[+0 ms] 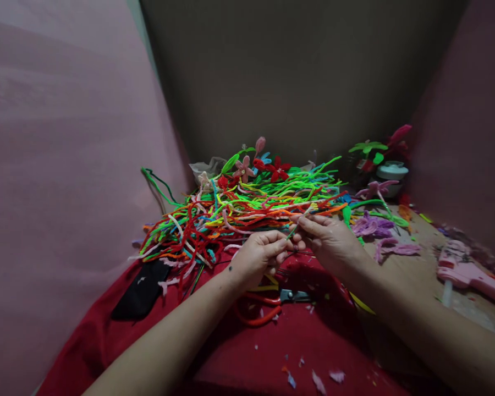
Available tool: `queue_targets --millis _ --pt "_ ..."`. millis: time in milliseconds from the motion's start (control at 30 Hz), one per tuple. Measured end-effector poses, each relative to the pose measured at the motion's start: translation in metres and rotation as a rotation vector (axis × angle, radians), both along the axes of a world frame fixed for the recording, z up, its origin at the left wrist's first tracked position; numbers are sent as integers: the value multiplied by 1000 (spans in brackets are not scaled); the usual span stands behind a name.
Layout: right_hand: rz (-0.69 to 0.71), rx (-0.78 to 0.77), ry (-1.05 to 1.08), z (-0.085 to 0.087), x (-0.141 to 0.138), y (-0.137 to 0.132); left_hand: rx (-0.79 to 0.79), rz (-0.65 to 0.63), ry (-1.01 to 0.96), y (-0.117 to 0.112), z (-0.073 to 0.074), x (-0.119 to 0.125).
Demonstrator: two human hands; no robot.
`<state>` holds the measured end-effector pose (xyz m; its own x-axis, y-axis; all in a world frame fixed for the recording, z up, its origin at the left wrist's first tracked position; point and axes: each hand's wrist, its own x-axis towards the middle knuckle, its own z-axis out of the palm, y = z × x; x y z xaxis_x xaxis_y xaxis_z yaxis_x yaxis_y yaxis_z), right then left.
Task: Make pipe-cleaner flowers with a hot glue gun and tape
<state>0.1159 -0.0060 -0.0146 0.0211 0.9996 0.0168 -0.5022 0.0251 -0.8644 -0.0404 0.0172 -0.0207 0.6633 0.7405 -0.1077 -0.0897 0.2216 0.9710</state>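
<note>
Both my hands meet above the front of a heap of coloured pipe cleaners. My left hand pinches the lower part of a thin green stem. Close beside it, my right hand grips the same stem nearer its top, with thumb and fingers pressed together. The stem tilts up to the right and ends in a small pale yellow tip. Under my hands lie scissors with orange-red handles and dark blades, partly hidden by my left wrist.
A black phone-like slab lies left on the red cloth. At the right are purple fuzzy pieces, a pink glue gun and a lidded jar. Fuzzy flowers stand at the back. Scraps litter the front; walls enclose the sides.
</note>
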Motion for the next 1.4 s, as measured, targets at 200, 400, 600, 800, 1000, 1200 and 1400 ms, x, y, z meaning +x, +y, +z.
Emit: queue_targets --millis 200,400,600,800,1000,1200,1400 --pt "-71 17 -5 -4 -3 0 14 111 18 -8 2 5" --pt "-133 8 13 2 -8 -6 36 189 36 -11 -1 9" --pt "-149 34 -63 0 -8 -7 -9 145 24 -7 -1 8" --pt "-106 21 -45 1 -4 -3 -114 37 -20 -6 2 3" --pt "-118 -12 -71 8 1 -5 -25 4 -12 -6 -2 2" --pt "-206 1 -77 7 5 -3 88 -41 142 -5 2 -1" --pt "-184 7 -79 6 13 0 55 -76 135 -4 4 -4"
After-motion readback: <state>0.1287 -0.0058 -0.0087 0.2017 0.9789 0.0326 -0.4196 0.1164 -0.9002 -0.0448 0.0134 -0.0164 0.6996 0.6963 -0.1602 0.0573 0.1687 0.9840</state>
